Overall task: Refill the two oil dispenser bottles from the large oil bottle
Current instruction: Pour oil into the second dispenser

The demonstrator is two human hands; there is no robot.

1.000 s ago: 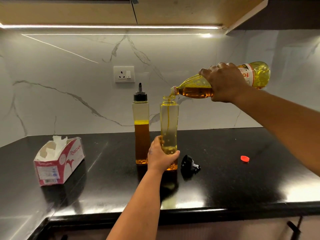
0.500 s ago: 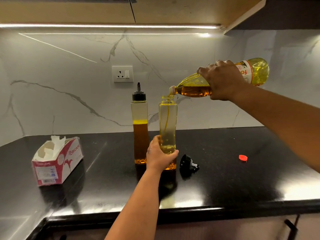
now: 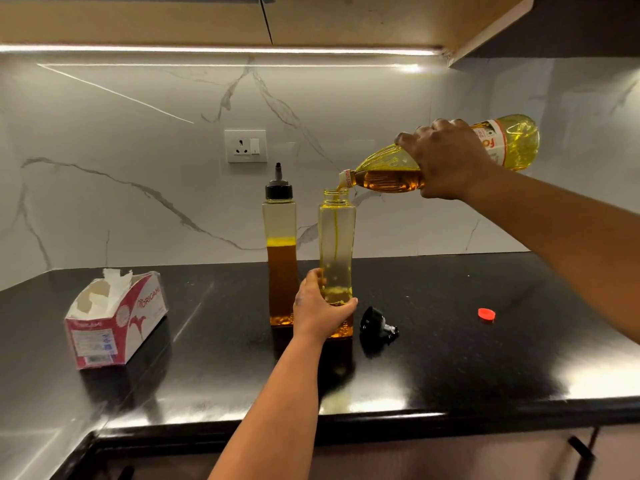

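Two dispenser bottles are standing on the black counter [image 3: 450,358]: the capped bottle [image 3: 280,244] and, just right of it, the open bottle [image 3: 336,237], which is being gripped low by the left hand [image 3: 320,311]. The large oil bottle [image 3: 450,161] is being held tilted by the right hand [image 3: 446,161], its mouth over the open neck, and a thin stream of oil is being poured in.

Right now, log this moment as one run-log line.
step: filling open dispenser bottle | right hand: tilts large oil bottle, pouring | left hand: grips dispenser base | capped dispenser bottle: about half full | black cap: on counter
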